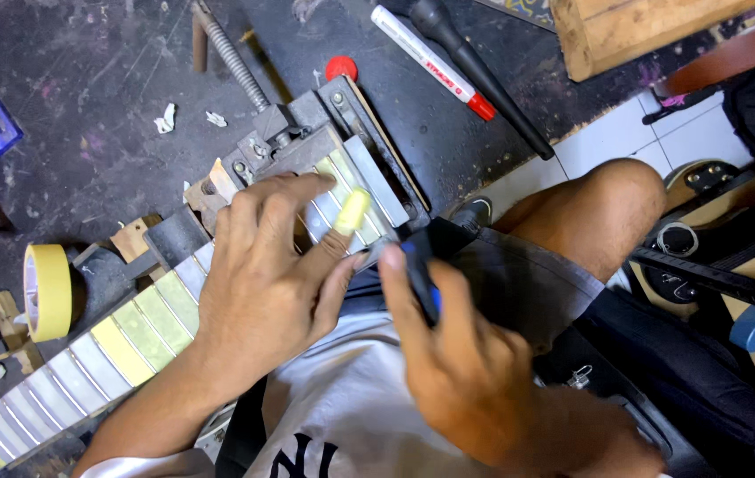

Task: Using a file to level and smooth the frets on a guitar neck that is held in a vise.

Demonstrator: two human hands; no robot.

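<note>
Dark, scuffed tabletop [85, 133] carries a guitar neck [121, 336] whose end sits in a metal clamp [307, 133]. Left hand [262, 283] lies spread, fingers apart, on the frets by the clamp, one fingertip taped yellow; right hand [466, 372] is closed round a blue-handled tool [420, 279] touching the neck's edge. Masking strips between frets look finished, but fret work looks only under way

We pressed our left hand [267, 265] flat on the guitar neck [130, 332], whose fingerboard was masked with yellow and pale tape strips, one fingertip wrapped in yellow tape. Our right hand [466, 363] gripped a blue-handled tool [420, 279] just beside it. A roll of yellow tape [47, 292] and a red-capped marker [435, 64] lay on the dark workbench [85, 133].
</note>
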